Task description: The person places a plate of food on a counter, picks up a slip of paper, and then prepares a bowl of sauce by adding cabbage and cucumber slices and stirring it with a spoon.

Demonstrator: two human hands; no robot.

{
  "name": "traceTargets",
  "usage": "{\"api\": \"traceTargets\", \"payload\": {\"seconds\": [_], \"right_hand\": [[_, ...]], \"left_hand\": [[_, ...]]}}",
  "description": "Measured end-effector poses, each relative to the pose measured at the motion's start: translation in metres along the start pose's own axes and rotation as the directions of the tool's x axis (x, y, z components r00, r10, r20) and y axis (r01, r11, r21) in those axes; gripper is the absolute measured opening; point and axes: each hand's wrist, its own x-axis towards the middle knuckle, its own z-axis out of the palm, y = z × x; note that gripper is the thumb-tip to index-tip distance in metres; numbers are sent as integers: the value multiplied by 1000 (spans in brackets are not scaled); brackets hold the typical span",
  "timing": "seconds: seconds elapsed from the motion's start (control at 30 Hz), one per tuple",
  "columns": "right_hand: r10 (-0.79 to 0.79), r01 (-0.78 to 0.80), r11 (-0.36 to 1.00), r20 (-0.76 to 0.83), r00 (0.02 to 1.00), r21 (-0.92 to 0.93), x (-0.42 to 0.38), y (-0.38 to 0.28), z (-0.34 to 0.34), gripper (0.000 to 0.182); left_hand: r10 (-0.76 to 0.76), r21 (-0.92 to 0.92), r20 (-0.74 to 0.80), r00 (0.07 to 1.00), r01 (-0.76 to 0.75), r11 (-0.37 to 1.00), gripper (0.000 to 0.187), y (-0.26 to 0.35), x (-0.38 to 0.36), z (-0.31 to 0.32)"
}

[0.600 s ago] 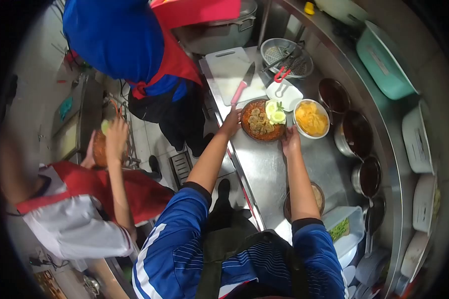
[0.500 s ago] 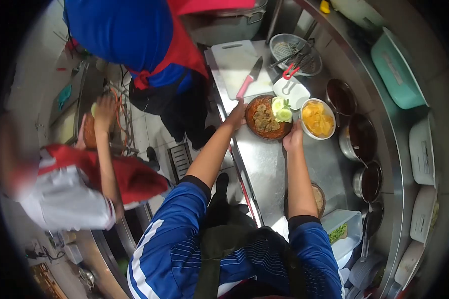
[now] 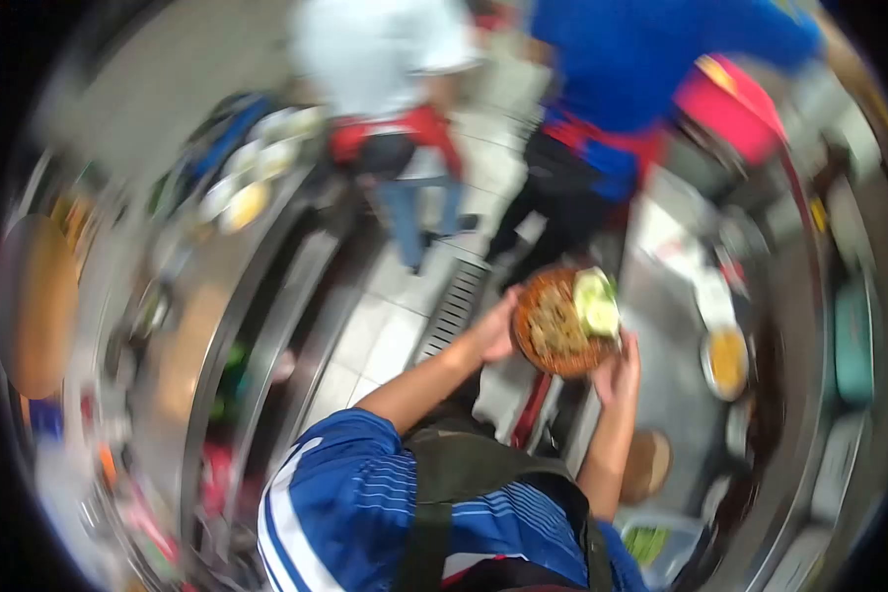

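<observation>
A round bowl of food (image 3: 560, 373) is held up in front of my body, above the gap beside the steel counter. Brown meat pieces (image 3: 555, 321) lie on reddish food inside it, and pale green cucumber slices (image 3: 597, 304) sit at its right side. My left hand (image 3: 497, 331) grips the bowl's left edge. At its lower right edge, the fingers of my right hand (image 3: 618, 371) are closed around the side. Parts of the fingers are hidden under the bowl.
The steel counter (image 3: 661, 321) runs along my right, carrying a white bowl of yellow pieces (image 3: 726, 363) and a clear tub with greens (image 3: 649, 545). Two people stand ahead, one in white (image 3: 390, 59), one in blue (image 3: 622, 59). A floor drain grate (image 3: 454, 311) lies between counters.
The bowl has come off the counter toward my body, carried in both hands. My view has turned left and is blurred. The person in white now stands farther ahead, upright.
</observation>
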Motion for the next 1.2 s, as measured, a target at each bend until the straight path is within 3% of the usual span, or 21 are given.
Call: {"api": "traceTargets", "payload": {"seconds": [0.03, 0.1, 0.13, 0.17, 0.23, 0.27, 0.3, 0.37, 0.43, 0.5, 0.57, 0.63, 0.77, 0.87, 0.93, 0.97, 1.0, 1.07, 1.13, 1.2], "right_hand": [[46, -47, 998, -30, 999, -34, -1, 15, 25, 54], [187, -179, 982, 161, 969, -64, 3, 39, 59, 51], [232, -211, 966, 142, 962, -148, 5, 58, 76, 52], [321, -264, 936, 261, 910, -231, 11, 74, 104, 53], [393, -316, 892, 208, 896, -323, 45, 133, 160, 54], [475, -366, 849, 247, 845, -382, 58, 163, 191, 54], [510, -381, 847, 361, 781, -371, 17, 140, 200, 54], [494, -318, 859, 487, 721, -401, 41, 236, 255, 54], [506, -256, 857, 636, 583, -447, 25, 273, 321, 55], [619, -378, 783, 680, 393, -494, 28, 309, 364, 53], [704, -367, 710, 633, 322, -602, 28, 353, 416, 58], [756, -367, 652, 531, 382, -664, 39, 416, 461, 59], [763, -372, 647, 570, 305, -666, 73, 518, 511, 56], [796, -445, 605, 511, 325, -660, 97, 554, 527, 58], [718, -398, 694, 532, 449, -601, 108, 548, 527, 54], [709, -408, 701, 512, 485, -585, 116, 544, 522, 54], [680, -399, 724, 485, 550, -563, 124, 541, 517, 53], [644, -393, 748, 444, 623, -534, 134, 537, 504, 53], [579, -368, 774, 342, 740, -515, 140, 535, 493, 50], [550, -368, 783, 282, 786, -502, 136, 534, 493, 50]], "left_hand": [[31, 25, -68, 997, -30, 999, 69, 9, -29, -10], [133, 7, -99, 986, -133, 991, 70, 29, -87, -3], [164, -36, -207, 964, -175, 984, 69, 36, -121, -7], [206, -39, -247, 947, -222, 974, 69, 47, -148, -19], [352, -10, -301, 886, -372, 928, 67, 86, -205, -38], [397, -37, -411, 821, -450, 892, 66, 105, -226, -54], [512, 111, -416, 751, -517, 849, 66, 85, -254, 9], [612, 182, -509, 606, -619, 764, 64, 127, -335, -25], [726, 273, -531, 437, -723, 635, 61, 149, -391, -7], [802, 334, -519, 295, -794, 508, 60, 166, -437, -26], [834, 415, -531, 151, -812, 411, 58, 194, -493, -17], [878, 498, -479, -16, -829, 256, 55, 236, -555, -34], [858, 601, -449, -248, -795, 84, 51, 332, -691, -53], [897, 526, -325, -300, -846, -92, 50, 420, -784, -81], [861, 671, -325, -392, -737, -82, 49, 478, -829, -83], [862, 684, -326, -389, -726, -69, 49, 512, -861, -106], [854, 736, -219, -471, -654, -172, 48, 541, -875, -110], [846, 829, -67, -529, -502, -248, 49, 598, -914, -137], [778, 876, -111, -619, -431, -218, 48, 644, -940, -152], [773, 863, -99, -627, -441, -248, 49, 685, -970, -176]]}}
